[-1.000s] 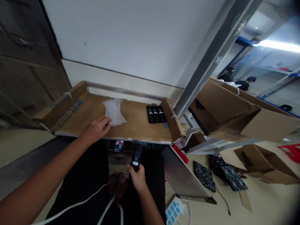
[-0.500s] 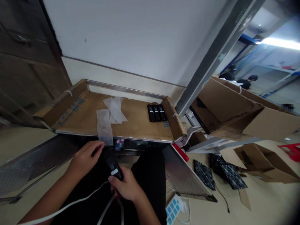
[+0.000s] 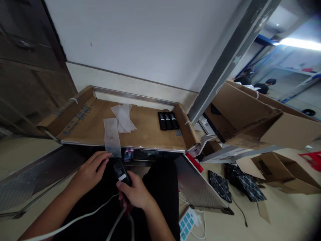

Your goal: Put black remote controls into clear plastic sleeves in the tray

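My right hand [image 3: 134,192] is wrapped around a black elongated device [image 3: 121,172] with a white label, tilted over my lap. Something red shows under that hand, beside pale cables [image 3: 116,222]; I cannot tell what it is. My left hand [image 3: 94,169] has its fingers stretched out and its thumb apart. Its fingertips are at the lower edge of a clear plastic sleeve [image 3: 112,137], which hangs over the front of the cardboard-lined tray [image 3: 145,134]. More clear sleeves [image 3: 124,117] lie overlapped behind it. Three similar black devices [image 3: 168,121] lie side by side at the tray's right.
A large open carton [image 3: 247,110] stands at the right, with another carton [image 3: 288,174] on the floor. Black patterned bags [image 3: 219,185] and a power strip [image 3: 187,223] are on the floor. A metal panel [image 3: 200,187] slants beside my right leg. People [image 3: 263,87] are in the background.
My left thumb has moved slightly away from the fingers. The black device in my right hand has shifted a little down, away from the left hand.
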`<action>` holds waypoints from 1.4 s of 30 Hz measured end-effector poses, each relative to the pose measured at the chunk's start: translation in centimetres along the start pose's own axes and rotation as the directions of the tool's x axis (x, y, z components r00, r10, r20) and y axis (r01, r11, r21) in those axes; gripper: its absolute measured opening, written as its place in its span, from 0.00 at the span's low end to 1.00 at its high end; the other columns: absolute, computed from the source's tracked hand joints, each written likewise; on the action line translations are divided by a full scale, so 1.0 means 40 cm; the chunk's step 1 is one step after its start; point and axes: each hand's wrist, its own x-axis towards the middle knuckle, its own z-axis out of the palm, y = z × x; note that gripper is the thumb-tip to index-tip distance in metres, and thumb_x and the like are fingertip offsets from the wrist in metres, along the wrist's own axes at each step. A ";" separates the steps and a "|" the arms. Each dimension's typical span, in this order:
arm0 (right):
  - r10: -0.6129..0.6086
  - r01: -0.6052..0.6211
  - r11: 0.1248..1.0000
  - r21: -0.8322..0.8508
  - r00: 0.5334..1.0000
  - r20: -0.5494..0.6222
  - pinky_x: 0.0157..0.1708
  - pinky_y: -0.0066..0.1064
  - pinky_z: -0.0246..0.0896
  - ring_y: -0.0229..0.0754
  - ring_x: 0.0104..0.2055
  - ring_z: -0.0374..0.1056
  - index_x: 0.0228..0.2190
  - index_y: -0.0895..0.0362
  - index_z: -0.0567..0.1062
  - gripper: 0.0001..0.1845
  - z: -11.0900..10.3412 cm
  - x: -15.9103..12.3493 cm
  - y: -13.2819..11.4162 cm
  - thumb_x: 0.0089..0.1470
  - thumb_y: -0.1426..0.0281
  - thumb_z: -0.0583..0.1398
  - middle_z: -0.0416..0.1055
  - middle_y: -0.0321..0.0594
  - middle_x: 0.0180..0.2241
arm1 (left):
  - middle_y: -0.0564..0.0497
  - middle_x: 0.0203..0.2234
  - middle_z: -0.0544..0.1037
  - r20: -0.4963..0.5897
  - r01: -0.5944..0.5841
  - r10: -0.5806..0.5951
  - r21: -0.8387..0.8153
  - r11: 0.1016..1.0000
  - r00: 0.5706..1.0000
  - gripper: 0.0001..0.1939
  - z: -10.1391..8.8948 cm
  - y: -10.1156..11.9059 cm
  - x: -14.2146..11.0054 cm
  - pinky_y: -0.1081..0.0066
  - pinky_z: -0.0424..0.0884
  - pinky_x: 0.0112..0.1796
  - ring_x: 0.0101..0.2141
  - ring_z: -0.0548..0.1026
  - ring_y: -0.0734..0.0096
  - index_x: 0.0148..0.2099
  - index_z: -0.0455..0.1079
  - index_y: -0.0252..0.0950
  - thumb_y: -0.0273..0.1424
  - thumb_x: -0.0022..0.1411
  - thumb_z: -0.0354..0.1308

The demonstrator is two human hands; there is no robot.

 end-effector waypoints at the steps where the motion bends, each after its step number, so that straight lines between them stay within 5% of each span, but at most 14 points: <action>1: -0.008 0.008 1.000 0.002 1.000 -0.004 0.13 0.20 0.55 0.33 0.14 0.62 0.45 0.56 0.69 0.21 0.000 0.000 0.001 0.57 0.55 0.63 0.70 0.28 0.20 | 0.46 0.47 0.77 0.000 -0.007 0.007 0.007 1.000 1.000 0.12 -0.002 0.000 0.000 0.67 0.73 0.53 0.47 0.78 0.64 0.54 0.71 0.40 0.29 0.71 0.53; 8: -0.053 0.053 0.998 0.037 0.999 0.003 0.12 0.19 0.54 0.33 0.14 0.62 0.54 0.55 0.66 0.29 0.022 0.008 -0.020 0.59 0.51 0.62 0.69 0.28 0.20 | 0.45 0.50 0.75 0.072 -0.063 0.061 0.028 0.998 0.996 0.14 -0.006 -0.006 -0.006 0.67 0.71 0.55 0.50 0.76 0.64 0.57 0.68 0.39 0.27 0.71 0.50; 16: -0.126 0.125 0.992 0.009 0.992 0.026 0.12 0.22 0.62 0.31 0.16 0.64 0.71 0.43 0.40 0.51 0.042 0.031 -0.025 0.58 0.62 0.65 0.74 0.34 0.33 | 0.43 0.51 0.74 0.147 -0.108 0.111 -0.030 0.994 0.983 0.16 -0.006 -0.004 -0.027 0.69 0.72 0.53 0.51 0.76 0.65 0.57 0.68 0.38 0.25 0.71 0.48; 20: -0.189 0.189 0.981 0.037 0.982 0.016 0.12 0.22 0.62 0.28 0.17 0.65 0.69 0.39 0.46 0.47 0.060 0.032 -0.007 0.58 0.65 0.64 0.72 0.42 0.48 | 0.44 0.52 0.75 0.230 -0.056 0.080 -0.110 0.992 0.970 0.18 -0.020 0.018 -0.047 0.71 0.70 0.54 0.51 0.76 0.65 0.58 0.70 0.41 0.25 0.70 0.49; 23: -0.204 0.206 0.971 0.124 0.979 -0.026 0.13 0.22 0.64 0.27 0.17 0.65 0.65 0.43 0.55 0.38 0.079 0.031 0.007 0.58 0.65 0.64 0.71 0.41 0.49 | 0.45 0.52 0.77 0.285 0.048 0.009 -0.194 0.980 0.958 0.17 -0.029 0.037 -0.070 0.72 0.70 0.55 0.52 0.76 0.63 0.56 0.73 0.43 0.27 0.68 0.53; 27: -0.205 0.222 0.947 0.233 0.974 -0.097 0.12 0.22 0.63 0.26 0.16 0.61 0.52 0.50 0.62 0.27 0.097 0.028 0.015 0.55 0.63 0.66 0.72 0.36 0.43 | 0.46 0.44 0.80 0.244 0.346 -0.268 -0.376 0.860 0.932 0.13 -0.033 0.066 -0.104 0.74 0.73 0.47 0.43 0.79 0.62 0.48 0.77 0.42 0.33 0.60 0.66; 29: -0.178 0.208 0.941 0.268 0.975 -0.130 0.12 0.22 0.63 0.27 0.16 0.60 0.47 0.51 0.61 0.26 0.103 0.025 0.014 0.52 0.62 0.68 0.72 0.33 0.39 | 0.48 0.35 0.80 0.138 0.488 -0.486 -0.478 0.731 0.863 0.14 -0.032 0.076 -0.115 0.76 0.74 0.40 0.35 0.78 0.65 0.42 0.77 0.40 0.36 0.53 0.72; 31: -0.142 0.182 0.941 0.284 0.978 -0.154 0.11 0.22 0.62 0.28 0.16 0.61 0.44 0.51 0.60 0.27 0.109 0.020 0.013 0.50 0.62 0.69 0.72 0.31 0.36 | 0.52 0.28 0.77 0.029 0.579 -0.700 -0.587 0.566 0.713 0.16 -0.029 0.078 -0.116 0.78 0.73 0.33 0.29 0.75 0.70 0.36 0.74 0.39 0.38 0.48 0.75; 33: -0.116 0.160 0.947 0.277 0.979 -0.167 0.10 0.22 0.61 0.28 0.15 0.61 0.42 0.51 0.60 0.26 0.117 0.015 0.014 0.48 0.63 0.69 0.72 0.31 0.35 | 0.52 0.28 0.78 0.085 0.608 -0.833 -0.724 0.326 0.547 0.19 -0.027 0.074 -0.105 0.77 0.74 0.32 0.29 0.75 0.69 0.36 0.74 0.39 0.43 0.48 0.74; 35: -0.109 0.152 0.958 0.242 0.977 -0.181 0.10 0.23 0.61 0.29 0.16 0.61 0.39 0.51 0.61 0.25 0.125 0.010 0.016 0.45 0.64 0.69 0.72 0.32 0.36 | 0.47 0.37 0.81 0.297 0.593 -0.851 -0.805 0.021 0.433 0.22 -0.027 0.072 -0.085 0.71 0.78 0.36 0.37 0.78 0.62 0.42 0.76 0.37 0.47 0.52 0.71; 37: -0.115 0.153 0.971 0.183 0.973 -0.202 0.11 0.23 0.60 0.31 0.18 0.62 0.36 0.52 0.62 0.24 0.133 0.006 0.019 0.43 0.65 0.69 0.72 0.33 0.35 | 0.41 0.46 0.81 0.484 0.561 -0.792 -0.797 -0.222 0.373 0.25 -0.029 0.081 -0.061 0.64 0.80 0.41 0.45 0.79 0.55 0.49 0.77 0.34 0.48 0.58 0.64; 39: -0.150 0.179 0.979 0.098 0.958 -0.243 0.14 0.22 0.56 0.32 0.21 0.60 0.33 0.53 0.64 0.20 0.136 0.006 0.022 0.42 0.66 0.69 0.69 0.31 0.30 | 0.39 0.50 0.80 0.558 0.543 -0.767 -0.770 -0.335 0.316 0.22 -0.030 0.099 -0.039 0.62 0.80 0.42 0.47 0.79 0.54 0.52 0.76 0.32 0.43 0.64 0.59; 42: -0.251 0.274 0.962 0.019 0.905 -0.342 0.24 0.24 0.53 0.33 0.25 0.56 0.26 0.55 0.64 0.11 0.129 0.011 0.027 0.47 0.66 0.63 0.60 0.28 0.23 | 0.42 0.45 0.81 0.543 0.519 -0.809 -0.769 -0.373 0.224 0.13 -0.020 0.131 -0.018 0.67 0.81 0.39 0.40 0.82 0.61 0.50 0.77 0.33 0.30 0.66 0.56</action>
